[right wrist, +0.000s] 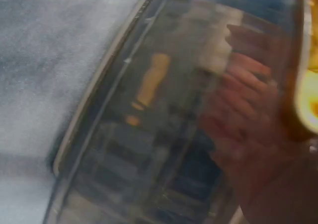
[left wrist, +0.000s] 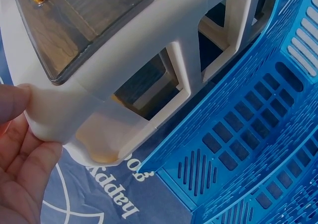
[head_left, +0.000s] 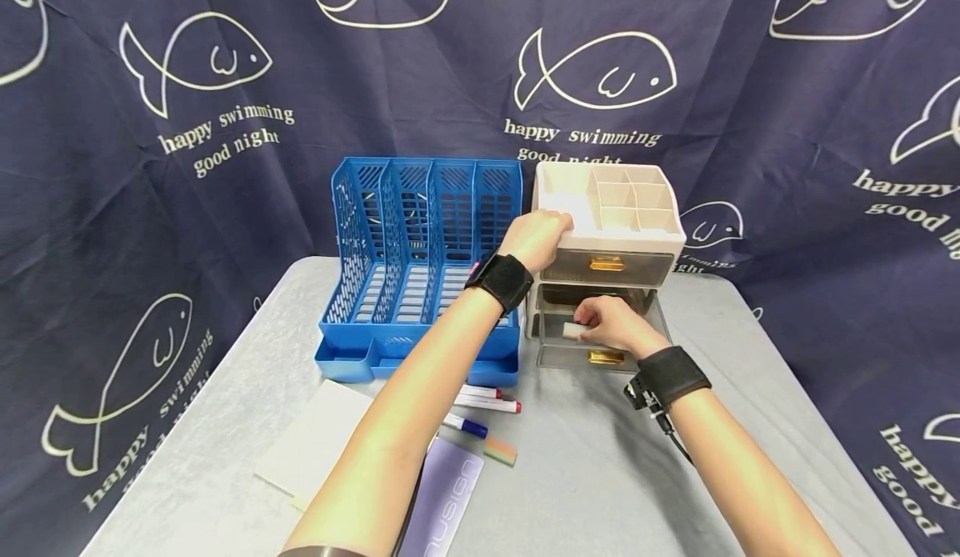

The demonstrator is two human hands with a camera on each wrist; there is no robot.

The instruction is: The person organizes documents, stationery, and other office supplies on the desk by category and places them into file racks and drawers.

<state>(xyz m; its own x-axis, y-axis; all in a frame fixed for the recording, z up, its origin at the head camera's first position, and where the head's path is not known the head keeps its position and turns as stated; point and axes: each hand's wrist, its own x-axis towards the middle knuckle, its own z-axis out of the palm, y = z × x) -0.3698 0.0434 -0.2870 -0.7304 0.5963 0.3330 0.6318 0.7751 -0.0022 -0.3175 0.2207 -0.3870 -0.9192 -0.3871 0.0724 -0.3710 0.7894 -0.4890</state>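
My left hand (head_left: pixel 536 240) grips the upper left edge of a white desktop drawer organizer (head_left: pixel 622 244). In the left wrist view, the thumb and curled fingers (left wrist: pixel 37 167) hold its rounded corner. The organizer's lower drawer (head_left: pixel 555 357), smoky and see-through with a gold handle, is pulled out; the upper drawer (head_left: pixel 562 266) is closed. Inside the lower drawer's opening, my right hand (head_left: pixel 617 323) pinches a small white eraser-like block (head_left: pixel 575 331) between thumb and fingers. The right wrist view shows that hand (right wrist: pixel 243 95) dimly through the tinted plastic.
A blue four-slot file rack (head_left: pixel 420 340) stands left of the organizer. Before it lie several markers (head_left: pixel 487 404), a pastel striped block (head_left: pixel 500 450), a purple box-like item (head_left: pixel 446 494) and a white pad (head_left: pixel 318 432). A navy fish-print curtain (head_left: pixel 420 65) hangs behind the table.
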